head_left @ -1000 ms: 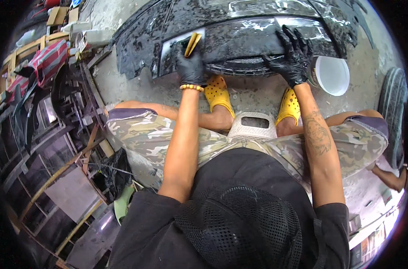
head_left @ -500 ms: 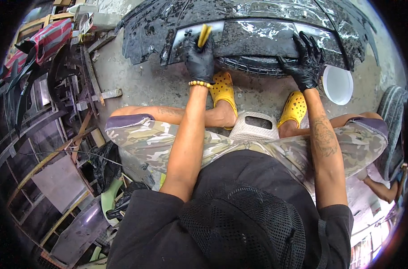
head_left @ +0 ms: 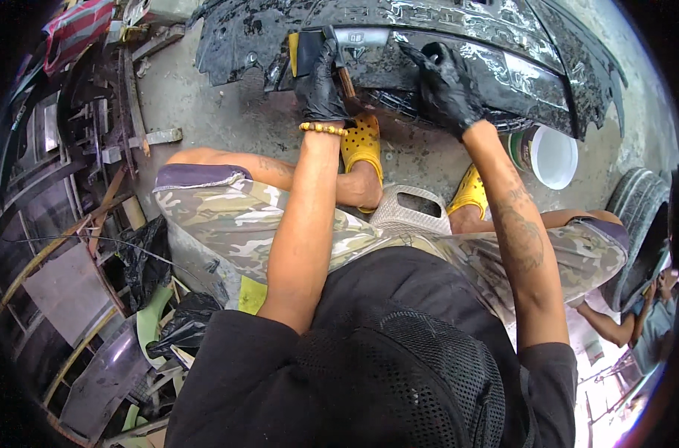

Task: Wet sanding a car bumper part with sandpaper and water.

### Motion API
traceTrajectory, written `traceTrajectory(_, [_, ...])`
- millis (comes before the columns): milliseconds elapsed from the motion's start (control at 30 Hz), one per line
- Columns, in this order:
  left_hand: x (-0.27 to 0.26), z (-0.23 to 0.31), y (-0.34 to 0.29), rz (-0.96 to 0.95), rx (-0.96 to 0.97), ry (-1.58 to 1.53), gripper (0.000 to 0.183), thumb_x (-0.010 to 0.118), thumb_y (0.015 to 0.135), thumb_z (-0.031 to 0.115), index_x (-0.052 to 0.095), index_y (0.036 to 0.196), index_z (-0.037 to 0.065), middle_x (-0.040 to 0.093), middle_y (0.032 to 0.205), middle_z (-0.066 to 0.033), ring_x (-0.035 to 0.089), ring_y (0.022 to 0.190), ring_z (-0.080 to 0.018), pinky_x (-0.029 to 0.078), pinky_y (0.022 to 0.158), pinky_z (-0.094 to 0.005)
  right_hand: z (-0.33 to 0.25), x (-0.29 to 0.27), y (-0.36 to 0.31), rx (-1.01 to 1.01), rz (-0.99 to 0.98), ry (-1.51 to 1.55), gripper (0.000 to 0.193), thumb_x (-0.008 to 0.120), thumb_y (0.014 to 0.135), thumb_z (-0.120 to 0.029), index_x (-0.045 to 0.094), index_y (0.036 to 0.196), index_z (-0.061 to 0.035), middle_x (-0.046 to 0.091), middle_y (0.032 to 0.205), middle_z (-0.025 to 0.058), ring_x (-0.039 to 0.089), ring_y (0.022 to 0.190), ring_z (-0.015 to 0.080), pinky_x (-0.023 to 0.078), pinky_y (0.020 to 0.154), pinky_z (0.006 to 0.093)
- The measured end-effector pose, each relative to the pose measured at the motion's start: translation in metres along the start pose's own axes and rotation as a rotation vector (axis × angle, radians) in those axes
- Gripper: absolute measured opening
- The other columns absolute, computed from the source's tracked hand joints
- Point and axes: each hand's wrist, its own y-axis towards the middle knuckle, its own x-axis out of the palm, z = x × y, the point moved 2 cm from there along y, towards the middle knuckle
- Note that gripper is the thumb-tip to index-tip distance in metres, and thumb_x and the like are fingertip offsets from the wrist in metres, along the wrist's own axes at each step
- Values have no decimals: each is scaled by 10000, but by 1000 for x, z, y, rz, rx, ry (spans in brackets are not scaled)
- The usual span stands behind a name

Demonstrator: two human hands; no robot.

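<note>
A wet, glossy black vehicle panel [head_left: 380,78], like a bumper cover, lies across the far side in front of me. My left hand [head_left: 323,88], in a black glove, is closed on a flat dark pad with a yellow edge [head_left: 303,54], which looks like a sanding pad, against the panel's left part. Part of the pad is hidden by the fingers. Farther right, my gloved right hand [head_left: 445,86] is over the panel, its thumb stretched to the left and its fingers partly bent. Nothing shows in it.
A tyre under the panel is partly visible. A white bucket [head_left: 553,158] stands to the right, with another tyre [head_left: 638,224] behind it. Frames and scrap [head_left: 78,287] crowd the left. A woven-pattern stool [head_left: 408,213] is between my legs; another person [head_left: 642,321] is at right.
My left hand has turned the yellow-edged pad from upright to flatter, left of the fingers. The right hand has moved left along the panel. The view has shifted slightly.
</note>
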Motion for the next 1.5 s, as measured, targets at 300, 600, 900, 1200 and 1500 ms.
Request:
traceTrajectory(300, [-4,-17,18,-105,217,223,381,720,928,113,652,1279,-19,689,1233,-48,658,1064,-133,519,901,-272,-21,2,34,-98,-159,-44,640,643,884,-194,467,1484,-326,515,1277,255,566,1151,467,469,973,552])
traceTrajectory(600, [10,-22,6,-157,165,788,358,752,909,206,687,1157,-44,747,1101,-145,715,1010,-205,537,883,-346,-13,-26,6,-101,-295,-95,614,686,866,-371,515,1452,-310,525,1398,149,497,1262,399,389,1062,558])
traceTrajectory(900, [39,-30,-10,-309,155,931,336,724,875,148,679,1148,-43,736,1044,-163,677,901,-235,523,857,-380,48,1,-49,-73,-24,-88,717,611,914,-487,400,1550,-232,271,1638,161,206,1524,346,114,1226,530])
traceTrajectory(1200, [12,-79,24,-292,184,753,402,686,919,196,644,1221,-65,686,1204,-194,670,1089,-276,516,968,-409,42,13,-56,-178,349,-197,687,505,961,-492,394,1550,-157,287,1629,150,205,1518,380,92,1212,588])
traceTrajectory(1500, [-24,-151,87,-158,-307,-575,203,710,915,169,671,1022,0,691,976,-104,627,906,-236,518,868,-370,42,10,-50,-200,377,-159,671,547,927,-476,442,1521,-183,315,1610,180,253,1493,419,157,1195,612])
